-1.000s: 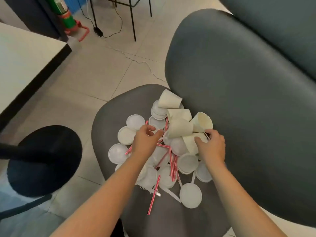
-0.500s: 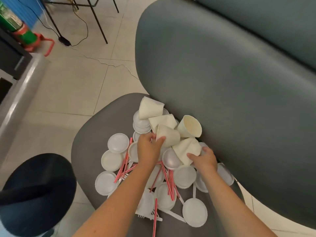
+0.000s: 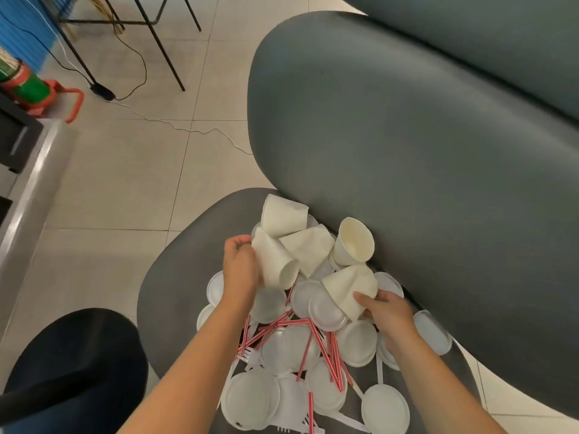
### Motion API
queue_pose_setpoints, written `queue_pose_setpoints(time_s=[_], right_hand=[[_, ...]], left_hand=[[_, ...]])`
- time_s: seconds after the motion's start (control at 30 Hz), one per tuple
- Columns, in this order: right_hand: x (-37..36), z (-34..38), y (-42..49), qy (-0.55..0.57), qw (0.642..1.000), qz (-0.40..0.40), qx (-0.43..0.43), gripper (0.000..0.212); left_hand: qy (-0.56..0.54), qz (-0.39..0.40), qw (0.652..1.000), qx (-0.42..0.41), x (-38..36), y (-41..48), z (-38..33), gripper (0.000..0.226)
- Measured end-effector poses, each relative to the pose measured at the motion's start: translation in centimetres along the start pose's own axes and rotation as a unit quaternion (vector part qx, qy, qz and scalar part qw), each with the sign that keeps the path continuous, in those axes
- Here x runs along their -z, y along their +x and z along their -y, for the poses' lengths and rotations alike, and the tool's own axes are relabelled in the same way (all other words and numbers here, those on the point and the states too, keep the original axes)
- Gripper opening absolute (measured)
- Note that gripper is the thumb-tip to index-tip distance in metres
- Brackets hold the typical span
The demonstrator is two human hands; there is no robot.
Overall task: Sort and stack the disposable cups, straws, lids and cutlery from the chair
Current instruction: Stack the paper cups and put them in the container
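1. The left hand [image 3: 239,270] has its fingers curled round a paper cup [image 3: 275,264] lying on its side.
2. The right hand [image 3: 387,311] grips another cup [image 3: 349,289] (mouth toward the palm).
3. Below both sets of fingers, lids [image 3: 357,343], striped straws [image 3: 322,346] and forks [image 3: 250,357] litter the chair seat [image 3: 175,277].

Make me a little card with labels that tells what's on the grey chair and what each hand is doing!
Place: dark grey padded chair seat
Left hand: grips a white paper cup that is tipped on its side
Right hand: grips a second white paper cup
Cups: five in view, none stacked yet
Lids: round white plastic lids, scattered and overlapping
Straws: red-and-white striped straws, lying across the lids
Cutlery: white plastic fork among the lids
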State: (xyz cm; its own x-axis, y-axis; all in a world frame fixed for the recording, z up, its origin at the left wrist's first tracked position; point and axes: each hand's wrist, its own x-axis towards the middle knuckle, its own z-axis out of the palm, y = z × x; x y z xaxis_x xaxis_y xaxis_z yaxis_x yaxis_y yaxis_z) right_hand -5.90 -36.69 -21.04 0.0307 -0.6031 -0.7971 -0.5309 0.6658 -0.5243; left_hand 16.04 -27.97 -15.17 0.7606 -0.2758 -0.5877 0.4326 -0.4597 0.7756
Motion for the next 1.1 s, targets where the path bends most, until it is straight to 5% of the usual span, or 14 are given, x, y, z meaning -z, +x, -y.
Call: queue_pose_setpoints(time_s=[0.27, 0.47, 0.8, 1.1], right_hand=[[0.0, 0.0, -0.7, 0.075, 0.997, -0.017, 0.012, 0.029], [0.4, -0.3, -3.7, 0.075, 0.991, -0.022, 0.111, 0.025], [0.0, 1.8, -6.6, -0.174, 0.908, -0.092, 0.370, 0.040], [-0.5, 4.3, -3.6, -0.359, 0.876, -0.032, 0.321, 0.031]], left_hand=[[0.098, 0.066, 0.992, 0.048, -1.8, 2.0, -0.8, 0.048], [0.073, 0.104, 0.990, 0.069, -2.9, 2.1, 0.0, 0.066], [-0.020, 0.073, 0.989, 0.126, -4.5, 2.3, -1.0, 0.053], [-0.031, -0.011, 0.997, 0.074, -5.8, 1.3, 0.0, 0.029]])
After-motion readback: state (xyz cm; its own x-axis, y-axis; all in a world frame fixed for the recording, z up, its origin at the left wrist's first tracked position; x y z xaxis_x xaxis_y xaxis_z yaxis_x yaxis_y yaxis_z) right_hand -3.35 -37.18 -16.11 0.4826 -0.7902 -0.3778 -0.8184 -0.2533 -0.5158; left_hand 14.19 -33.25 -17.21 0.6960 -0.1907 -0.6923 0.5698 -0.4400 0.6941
